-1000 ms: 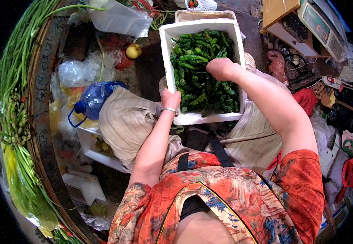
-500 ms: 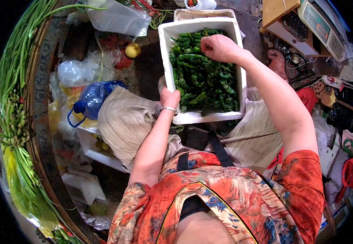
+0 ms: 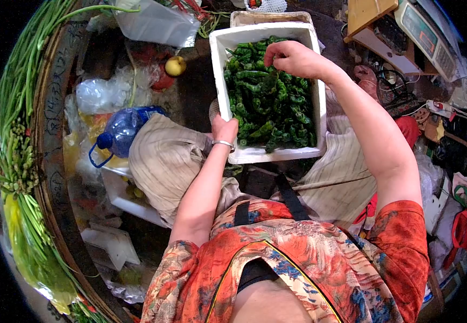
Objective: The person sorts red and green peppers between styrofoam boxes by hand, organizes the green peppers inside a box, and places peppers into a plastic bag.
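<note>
A white foam box [image 3: 321, 118] full of wrinkled green peppers [image 3: 268, 102] rests across my lap, between my knees. My left hand [image 3: 224, 129] is closed on the near part of the box's left wall, its thumb over the rim. Above the peppers in the far right part of the box is my right hand [image 3: 294, 59], palm down. Its fingers are bent, with a gap showing between thumb and forefinger, and I see nothing held in them. The fingertips are close to the peppers; whether they touch any I cannot tell.
Another foam box [image 3: 271, 18] stands behind. On the left are a blue water jug [image 3: 123, 134], a yellow round fruit [image 3: 175, 66], plastic bags and long green stalks [image 3: 21, 81] along a curved edge. A scale [image 3: 424, 35] and cables are at the right.
My right hand's fingers have loosened from a tighter curl, and the hand has tilted slightly over the peppers. My left hand and the box stay in place.
</note>
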The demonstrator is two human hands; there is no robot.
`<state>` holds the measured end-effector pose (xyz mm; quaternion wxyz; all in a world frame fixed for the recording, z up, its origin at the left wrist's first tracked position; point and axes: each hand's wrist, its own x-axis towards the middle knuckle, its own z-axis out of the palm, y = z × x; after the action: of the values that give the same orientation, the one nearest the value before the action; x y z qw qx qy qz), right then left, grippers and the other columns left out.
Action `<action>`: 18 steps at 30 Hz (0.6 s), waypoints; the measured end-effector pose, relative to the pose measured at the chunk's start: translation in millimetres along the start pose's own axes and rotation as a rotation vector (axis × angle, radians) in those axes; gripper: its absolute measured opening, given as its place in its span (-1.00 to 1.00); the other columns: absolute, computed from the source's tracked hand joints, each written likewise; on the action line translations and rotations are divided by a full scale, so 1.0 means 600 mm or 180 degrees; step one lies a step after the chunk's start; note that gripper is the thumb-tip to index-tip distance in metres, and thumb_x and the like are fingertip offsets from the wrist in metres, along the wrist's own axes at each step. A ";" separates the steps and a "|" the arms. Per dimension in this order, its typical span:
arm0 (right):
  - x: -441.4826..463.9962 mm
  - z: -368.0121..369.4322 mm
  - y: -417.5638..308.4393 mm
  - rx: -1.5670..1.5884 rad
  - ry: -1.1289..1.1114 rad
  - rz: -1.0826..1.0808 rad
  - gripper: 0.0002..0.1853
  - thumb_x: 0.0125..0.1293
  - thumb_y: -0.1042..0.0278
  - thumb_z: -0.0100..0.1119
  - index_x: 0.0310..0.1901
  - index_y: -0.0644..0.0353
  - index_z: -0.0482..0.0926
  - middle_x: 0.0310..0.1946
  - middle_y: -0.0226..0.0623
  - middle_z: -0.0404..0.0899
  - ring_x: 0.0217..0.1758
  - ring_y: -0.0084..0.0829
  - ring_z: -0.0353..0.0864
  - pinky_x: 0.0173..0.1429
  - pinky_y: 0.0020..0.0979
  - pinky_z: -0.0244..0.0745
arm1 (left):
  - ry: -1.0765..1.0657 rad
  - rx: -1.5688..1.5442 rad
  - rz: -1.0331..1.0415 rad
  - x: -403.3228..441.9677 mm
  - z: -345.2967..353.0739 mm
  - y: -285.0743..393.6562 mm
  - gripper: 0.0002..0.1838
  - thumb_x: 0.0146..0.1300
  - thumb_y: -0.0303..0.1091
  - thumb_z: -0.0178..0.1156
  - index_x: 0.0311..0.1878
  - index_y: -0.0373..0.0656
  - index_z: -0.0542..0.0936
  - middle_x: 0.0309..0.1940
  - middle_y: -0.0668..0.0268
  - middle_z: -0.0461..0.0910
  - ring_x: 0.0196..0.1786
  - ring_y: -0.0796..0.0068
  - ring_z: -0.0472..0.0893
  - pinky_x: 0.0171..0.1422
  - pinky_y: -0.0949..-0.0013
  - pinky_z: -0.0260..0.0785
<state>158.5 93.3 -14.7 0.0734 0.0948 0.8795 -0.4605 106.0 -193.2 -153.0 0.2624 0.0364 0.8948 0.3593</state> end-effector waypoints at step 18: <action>-0.009 0.044 0.019 -0.1632 -0.1013 0.0546 -0.68 0.13 0.40 0.17 -0.04 0.19 0.60 -0.18 -0.07 0.66 -0.01 -0.05 0.63 0.07 -0.12 0.52 | -0.0053 0.0240 -0.0173 -0.007 -0.007 0.017 -0.65 -0.05 -0.36 0.19 -0.17 -0.35 0.58 -0.30 -0.09 0.67 -0.17 -0.02 0.68 -0.02 0.15 0.49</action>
<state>167.4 77.2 -37.7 0.2702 0.0738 0.9333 -0.2249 106.3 -189.4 -142.3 0.2779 0.0250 0.9062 0.3177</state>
